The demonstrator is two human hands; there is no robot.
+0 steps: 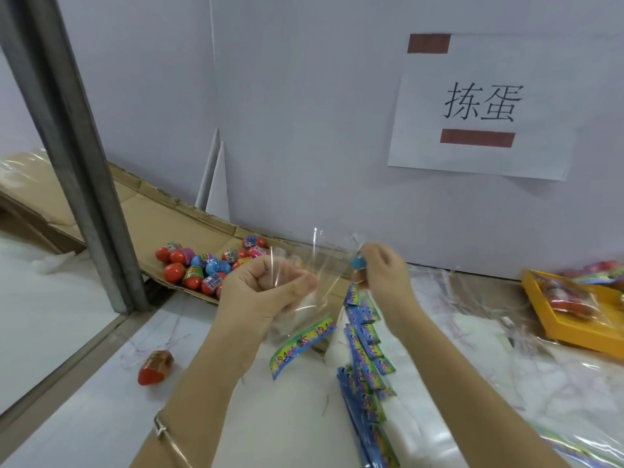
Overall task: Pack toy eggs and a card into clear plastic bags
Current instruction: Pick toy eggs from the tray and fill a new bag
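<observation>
Gripping the clear plastic bag (315, 265) near its open top, your left hand (266, 288) has its fingers curled into a fist around the film, with the thumb pressed along it. The bag hangs down from those fingers toward the tabletop (84, 417). A colourful card (302, 346) shows at its lower end, below your left fingers; I cannot tell whether it sits inside the film or behind it. Your right hand (383, 275) is raised just right of the bag's mouth, its fingers pinching a blue toy egg (358, 262) at the tips, close against the bag's upper edge. Below your right fingers, a row of overlapping cards (366, 363) runs back toward you along the tabletop. Beyond your left fingers, a pile of toy eggs (202, 265) lies on flattened cardboard (152, 211). A single red egg (155, 368) lies on its side, well to the left of your left forearm. Far to the right of your right fingers sits a yellow tray (567, 332) holding filled bags.
</observation>
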